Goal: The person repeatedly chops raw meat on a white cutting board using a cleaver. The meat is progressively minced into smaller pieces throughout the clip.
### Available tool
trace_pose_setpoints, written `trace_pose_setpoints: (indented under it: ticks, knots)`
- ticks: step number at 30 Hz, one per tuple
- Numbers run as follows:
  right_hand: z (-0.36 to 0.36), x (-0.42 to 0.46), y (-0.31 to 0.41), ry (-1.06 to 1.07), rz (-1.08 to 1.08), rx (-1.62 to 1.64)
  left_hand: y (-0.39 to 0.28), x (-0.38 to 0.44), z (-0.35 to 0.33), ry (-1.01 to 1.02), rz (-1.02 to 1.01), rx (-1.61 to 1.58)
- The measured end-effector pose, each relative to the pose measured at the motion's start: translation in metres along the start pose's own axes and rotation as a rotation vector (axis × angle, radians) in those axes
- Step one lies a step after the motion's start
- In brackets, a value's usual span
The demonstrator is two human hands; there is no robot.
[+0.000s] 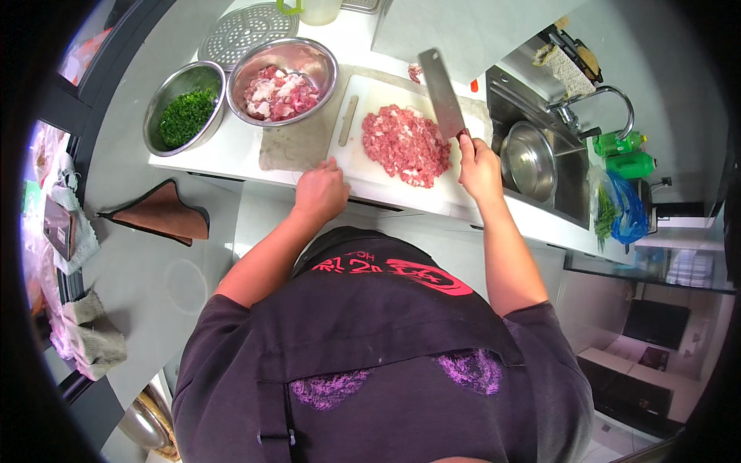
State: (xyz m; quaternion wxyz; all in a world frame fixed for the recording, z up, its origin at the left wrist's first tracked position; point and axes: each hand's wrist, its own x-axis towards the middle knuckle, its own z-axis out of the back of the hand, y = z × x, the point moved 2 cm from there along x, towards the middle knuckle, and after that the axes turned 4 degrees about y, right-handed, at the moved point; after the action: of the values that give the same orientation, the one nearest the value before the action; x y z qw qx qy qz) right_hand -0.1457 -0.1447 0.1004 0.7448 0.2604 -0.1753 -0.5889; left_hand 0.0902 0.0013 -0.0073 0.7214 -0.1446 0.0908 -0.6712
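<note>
My right hand [480, 168] is closed around the handle of a cleaver [443, 95], its broad blade raised at the right side of a heap of chopped raw meat [402, 144]. The heap lies on a white cutting board [350, 153], which rests on a grey cloth [292, 144]. At the board's near left corner is my left hand [321, 188], fingers curled at the counter edge; whether it grips anything cannot be told. Left of the board, a steel bowl [327, 95] holds larger pieces of raw meat. Another steel bowl [217, 118] contains chopped greens.
To the right, a metal basin [528, 162] sits in the sink [570, 191] under a curved faucet [628, 107]. Green bottles [628, 165] and a blue plastic bag [630, 208] stand beyond. A perforated steamer plate [249, 29] lies behind the bowls. A meat scrap [415, 72] is behind the board.
</note>
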Motion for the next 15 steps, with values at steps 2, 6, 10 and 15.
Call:
trace_pose_setpoints:
  ticks: [2,6,10,15]
  knots:
    - [-0.014,-0.010,-0.008,-0.182,0.153,-0.038,-0.001,0.000,-0.001,-0.042,-0.004,-0.022]
    - [-0.043,0.007,-0.049,0.092,-0.101,-0.311,-0.002,0.009,0.004,0.119,0.090,-0.073]
    - [-0.011,0.000,-0.003,-0.032,0.045,-0.201,0.000,0.009,0.010,0.117,0.051,-0.036]
    - [-0.051,0.000,-0.027,0.086,-0.052,-0.357,-0.006,0.009,-0.003,-0.099,-0.092,0.114]
